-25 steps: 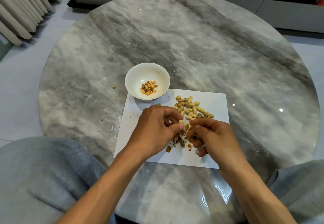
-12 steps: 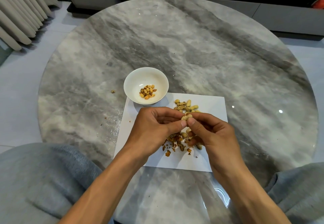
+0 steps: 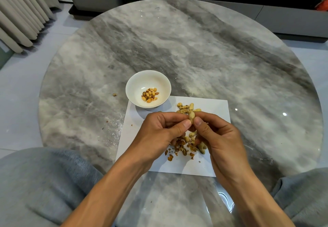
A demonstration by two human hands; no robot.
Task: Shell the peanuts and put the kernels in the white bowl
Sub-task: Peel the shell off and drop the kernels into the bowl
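Observation:
Both hands pinch one whole unshelled peanut (image 3: pixel 191 116) above a white paper sheet (image 3: pixel 213 109). My left hand (image 3: pixel 159 132) grips it from the left with thumb and fingers, and my right hand (image 3: pixel 216 138) grips it from the right, the two thumbs almost touching. Several unshelled peanuts (image 3: pixel 184 107) lie on the sheet just beyond the hands. Broken shell pieces (image 3: pixel 181 149) lie under and between the hands. The white bowl (image 3: pixel 138 84) stands at the sheet's far left corner with several kernels (image 3: pixel 150 94) inside.
The round grey marble table (image 3: pixel 213 49) stretches far beyond the sheet. A small shell crumb (image 3: pixel 114 94) lies left of the bowl. My knees in grey trousers (image 3: pixel 44 182) sit at the near table edge. Curtains hang at the far left.
Both hands have lifted from the shell pile with a whole peanut pinched between them. The camera has tilted, so the table sits lower in view.

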